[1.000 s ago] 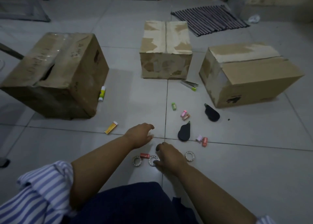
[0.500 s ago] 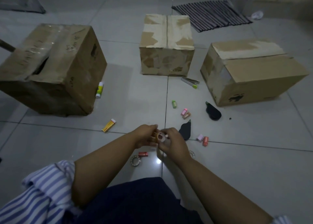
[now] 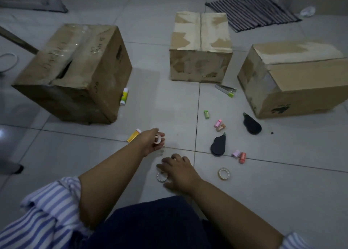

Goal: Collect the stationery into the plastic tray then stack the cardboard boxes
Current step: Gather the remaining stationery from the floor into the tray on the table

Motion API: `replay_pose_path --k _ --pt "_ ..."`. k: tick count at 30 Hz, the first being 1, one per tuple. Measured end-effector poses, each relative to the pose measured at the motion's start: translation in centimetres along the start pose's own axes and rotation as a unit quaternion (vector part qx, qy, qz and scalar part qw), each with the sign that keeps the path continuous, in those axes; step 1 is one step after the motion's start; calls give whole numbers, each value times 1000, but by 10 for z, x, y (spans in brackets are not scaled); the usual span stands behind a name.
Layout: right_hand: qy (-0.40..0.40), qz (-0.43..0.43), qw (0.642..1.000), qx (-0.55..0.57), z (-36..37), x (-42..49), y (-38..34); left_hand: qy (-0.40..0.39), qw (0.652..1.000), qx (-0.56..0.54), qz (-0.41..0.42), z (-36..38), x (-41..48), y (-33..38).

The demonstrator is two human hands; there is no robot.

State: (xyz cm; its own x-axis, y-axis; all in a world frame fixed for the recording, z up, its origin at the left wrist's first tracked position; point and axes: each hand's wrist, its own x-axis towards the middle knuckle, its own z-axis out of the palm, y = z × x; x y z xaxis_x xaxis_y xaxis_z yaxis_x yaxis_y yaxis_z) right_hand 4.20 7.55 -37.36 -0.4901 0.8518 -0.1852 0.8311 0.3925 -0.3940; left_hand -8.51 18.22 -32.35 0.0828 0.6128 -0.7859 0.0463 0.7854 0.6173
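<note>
My left hand (image 3: 151, 141) hovers over the tiled floor and holds a small tape roll (image 3: 157, 138) in its fingers. Lower down, my right hand (image 3: 178, 171) rests its fingertips on another tape roll (image 3: 161, 177) lying on the floor. A third roll (image 3: 224, 174) lies to the right. Two black correction-tape dispensers (image 3: 218, 145) (image 3: 252, 126), small coloured erasers (image 3: 206, 114) (image 3: 219, 125) (image 3: 240, 155), a yellow eraser (image 3: 133, 135), a glue stick (image 3: 124, 97) and a silver-green stapler (image 3: 226, 90) are scattered about. Three cardboard boxes stand left (image 3: 75, 73), middle (image 3: 200, 47) and right (image 3: 293, 79). No plastic tray is in view.
A striped mat (image 3: 250, 13) lies at the back right with a crumpled white scrap (image 3: 307, 11) beside it. A dark pole (image 3: 17, 39) slants in behind the left box. My dark-clothed knee (image 3: 150, 224) fills the bottom centre.
My hands were together at a tape roll half a second ago. The left hand has since moved away to the left with that roll, and the right hand dropped onto another roll on the floor.
</note>
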Motion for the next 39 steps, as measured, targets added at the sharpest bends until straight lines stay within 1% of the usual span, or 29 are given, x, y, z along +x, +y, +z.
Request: replay_pose_path --k 3,5,7,9,10,12,13,15,17,20,22,24,26,28,32,35,37,39 --pt "-12 -24 997 -78 6 1 -5 -9 1000 28 -2 4 3 -2" --pt "4 -14 996 -88 8 0 -6 -21 999 37 -5 9 4 -4" --pt "37 19 998 -56 7 -2 -8 -34 998 45 -4 14 5 -6" --pt "102 99 990 12 4 -3 -6 -38 998 46 2 17 6 -8" --pt "146 153 976 53 1 -5 -3 -39 998 40 4 19 6 -9" --pt "234 244 931 136 -8 -7 4 -40 999 21 2 23 6 -9" --pt "267 267 911 164 -12 -9 9 -42 999 17 -3 26 6 -10" --pt "301 270 896 182 -19 -13 20 -52 998 15 -16 36 6 -12" --pt "300 255 901 183 -22 -16 27 -72 997 5 -34 47 6 -16" --pt "284 258 907 171 -25 -26 36 -142 987 9 -67 72 4 -23" --pt "277 259 909 171 -26 -33 40 -171 982 2 -82 84 1 -28" --pt "282 257 903 196 -26 -46 47 -175 981 5 -85 95 -1 -33" --pt "307 271 887 212 -23 -63 57 -177 980 13 -86 103 -1 -37" --pt "316 298 880 194 -19 -83 69 -174 981 16 -88 108 -2 -41" --pt "226 293 917 147 -5 -111 86 -174 980 24 -96 114 -5 -45" --pt "186 299 922 159 5 -114 85 -171 980 37 -100 115 -6 -48" --pt "192 304 917 173 9 -111 81 -170 980 39 -100 115 -6 -50" --pt "245 312 894 208 4 -104 74 -168 980 32 -105 114 -6 -51"
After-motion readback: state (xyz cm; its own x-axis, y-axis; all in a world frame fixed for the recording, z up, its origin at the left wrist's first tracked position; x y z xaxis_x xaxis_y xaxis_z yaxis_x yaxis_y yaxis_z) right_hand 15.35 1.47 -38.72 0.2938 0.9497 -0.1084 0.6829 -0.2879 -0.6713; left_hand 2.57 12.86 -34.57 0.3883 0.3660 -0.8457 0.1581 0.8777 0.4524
